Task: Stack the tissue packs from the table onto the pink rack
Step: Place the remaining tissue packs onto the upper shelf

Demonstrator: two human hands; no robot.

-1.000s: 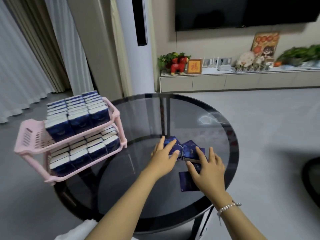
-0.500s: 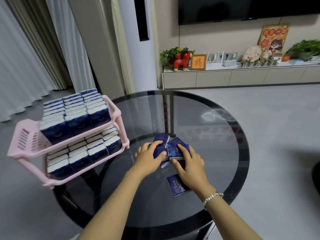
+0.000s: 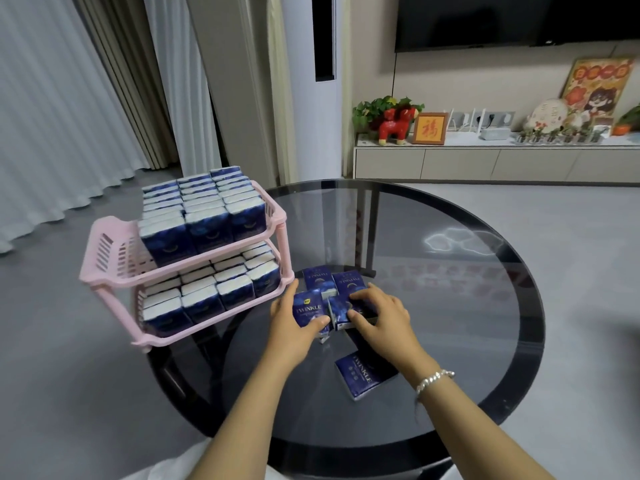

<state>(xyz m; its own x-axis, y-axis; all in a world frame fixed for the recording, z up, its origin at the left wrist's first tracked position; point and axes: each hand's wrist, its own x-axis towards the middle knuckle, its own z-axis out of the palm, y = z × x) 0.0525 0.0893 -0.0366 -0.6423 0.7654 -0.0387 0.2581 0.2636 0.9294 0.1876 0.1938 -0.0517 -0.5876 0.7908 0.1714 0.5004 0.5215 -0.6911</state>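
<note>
Grey floor [image 3: 571, 237] spreads around a round dark glass table [image 3: 450, 271]. Pale curtains [image 3: 52, 116] hang far left. Ahead stand a white column unit [image 3: 311, 116], a low cabinet [image 3: 485, 162] with ornaments, and a dark wall television [image 3: 502, 19].

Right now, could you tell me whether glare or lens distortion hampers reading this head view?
Head view: a bright ceiling-light reflection glares on the dark glass table, away from the tissue packs; the wide angle bows the curtains; the left hand and right hand look sharp, and "TWINKLE" is legible.
</note>
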